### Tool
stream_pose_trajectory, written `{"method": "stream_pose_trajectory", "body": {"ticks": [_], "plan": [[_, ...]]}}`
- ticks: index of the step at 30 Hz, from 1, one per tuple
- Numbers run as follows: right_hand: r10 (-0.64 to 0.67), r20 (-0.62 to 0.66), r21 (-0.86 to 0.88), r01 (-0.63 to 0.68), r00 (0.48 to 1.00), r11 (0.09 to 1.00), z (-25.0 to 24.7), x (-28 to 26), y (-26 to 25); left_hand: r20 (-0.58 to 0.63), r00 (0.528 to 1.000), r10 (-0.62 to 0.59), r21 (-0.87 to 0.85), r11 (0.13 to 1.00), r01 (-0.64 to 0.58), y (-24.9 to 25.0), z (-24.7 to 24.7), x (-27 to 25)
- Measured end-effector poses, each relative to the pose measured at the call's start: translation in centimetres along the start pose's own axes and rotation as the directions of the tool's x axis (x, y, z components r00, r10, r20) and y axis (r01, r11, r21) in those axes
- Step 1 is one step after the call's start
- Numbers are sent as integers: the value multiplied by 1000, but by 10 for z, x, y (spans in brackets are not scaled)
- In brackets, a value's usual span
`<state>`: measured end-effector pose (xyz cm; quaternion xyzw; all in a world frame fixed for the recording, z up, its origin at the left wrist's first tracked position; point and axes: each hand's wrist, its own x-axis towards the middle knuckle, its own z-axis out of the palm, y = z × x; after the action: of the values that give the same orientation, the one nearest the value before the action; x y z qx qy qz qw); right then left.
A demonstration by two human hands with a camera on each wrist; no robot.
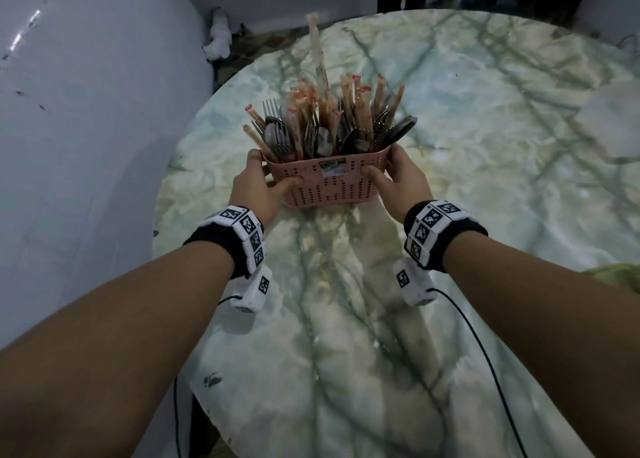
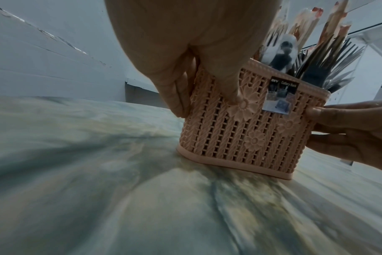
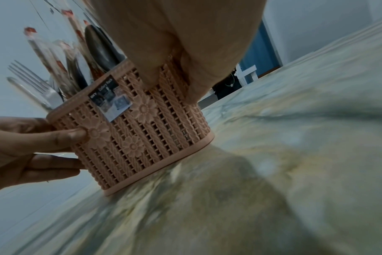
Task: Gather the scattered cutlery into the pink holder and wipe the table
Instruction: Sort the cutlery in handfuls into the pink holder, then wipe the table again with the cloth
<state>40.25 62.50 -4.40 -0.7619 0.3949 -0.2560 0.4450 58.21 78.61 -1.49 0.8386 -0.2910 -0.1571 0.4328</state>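
Pink holder: a perforated pink holder [image 1: 325,187] with moulded flowers and a small printed label [image 2: 279,94] on its near wall stood upright on the worktop [image 1: 450,215], its base touching the surface in both wrist views.
Location of holder: it sat toward the near left part of the round, green-veined marble worktop, between the two hands.
Contents: forks [image 1: 275,125], spoons [image 1: 323,142] and wrapped chopsticks [image 1: 349,100] stood packed inside the holder, handles down; one long wrapped pair [image 1: 318,52] rose well above the others.
Left hand: the left hand [image 1: 259,187] grasped the holder's left end, thumb laid across the near wall and fingers [image 2: 177,96] wrapped round the side.
Right hand: the right hand [image 1: 401,177] grasped the holder's right end in the mirror pose, thumb on the near wall beside the label, fingers [image 3: 199,82] curled round the far side.
Wrist gear: each forearm carried a black band with white marker blocks [image 1: 247,232] and a small white camera unit [image 1: 414,284] with a black cable.
Worktop, right edge: a pale folded cloth or paper [image 1: 613,125] lay well apart from the holder near the right edge; what it was could not be told. A yellow-green item [image 1: 616,274] showed at the near right edge, partly hidden by the right arm.
Surroundings: a pale wall [image 1: 86,128] stood to the left of the worktop.
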Motion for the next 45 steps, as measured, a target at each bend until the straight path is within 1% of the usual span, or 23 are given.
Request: {"method": "stream_pose_trajectory", "body": {"ticks": [6, 8, 11, 12, 15, 18, 19, 20, 22, 23, 25, 27, 30, 33, 35, 36, 38, 40, 43, 45], "plan": [[21, 7, -17, -20, 1000, 1000, -2, -2, -4, 10, 1000, -14, -9, 1000, 14, 3, -1, -2], [59, 52, -23, -58, 997, 998, -5, -7, -4, 33, 999, -39, 23, 999, 39, 2, -1, -5], [150, 97, -53, -145, 984, 988, -17, -24, 3, 46, 995, -84, 121, 990, 78, -7, 4, -21], [165, 96, -74, -158, 982, 985, -24, -32, 8, 72, 994, -85, 130, 989, 75, -11, 8, -29], [193, 90, -123, -181, 977, 976, -55, -61, 22, 208, 976, -70, 127, 991, 44, -17, 18, -57], [249, 36, -110, -244, 968, 963, -92, -99, 38, 257, 962, -96, 127, 990, 65, -8, 31, -85], [266, 21, -106, -262, 964, 959, -101, -111, 44, 292, 951, -102, 115, 991, 71, -4, 35, -93], [283, -3, -104, -281, 959, 954, -113, -125, 50, 352, 932, -86, 95, 994, 56, 3, 42, -103], [310, -57, -90, -314, 949, 945, -134, -149, 63, 461, 887, -16, 57, 998, -12, 18, 58, -121], [317, -83, -75, -323, 945, 943, -144, -160, 71, 492, 870, 23, 46, 998, -53, 26, 66, -130], [324, -112, -49, -331, 939, 942, -163, -177, 84, 520, 851, 80, 24, 994, -109, 43, 82, -146], [314, -117, -41, -321, 942, 946, -184, -188, 94, 528, 842, 111, -7, 992, -127, 60, 101, -162], [284, -148, -52, -294, 947, 954, -220, -199, 110, 533, 838, 122, -13, 991, -135, 83, 131, -185], [249, -229, -155, -288, 941, 945, -262, -204, 134, 536, 835, 122, 10, 989, -151, 106, 164, -209], [236, -248, -262, -299, 940, 917, -290, -205, 152, 527, 842, 110, 20, 990, -142, 120, 185, -226], [247, -243, -334, -320, 938, 887, -302, -205, 159, 519, 849, 101, 22, 991, -131, 126, 195, -234], [322, -205, -444, -381, 924, 811, -320, -207, 170, 496, 863, 93, 32, 992, -125, 138, 213, -248], [405, -142, -493, -419, 903, 762, -329, -207, 177, 468, 879, 89, 44, 991, -124, 148, 226, -259], [454, -75, -544, -418, 888, 728, -328, -204, 183, 441, 894, 80, 51, 992, -114, 160, 236, -268], [456, -52, -547, -408, 888, 731, -323, -199, 186, 425, 903, 70, 46, 994, -99, 163, 240, -269]]}}
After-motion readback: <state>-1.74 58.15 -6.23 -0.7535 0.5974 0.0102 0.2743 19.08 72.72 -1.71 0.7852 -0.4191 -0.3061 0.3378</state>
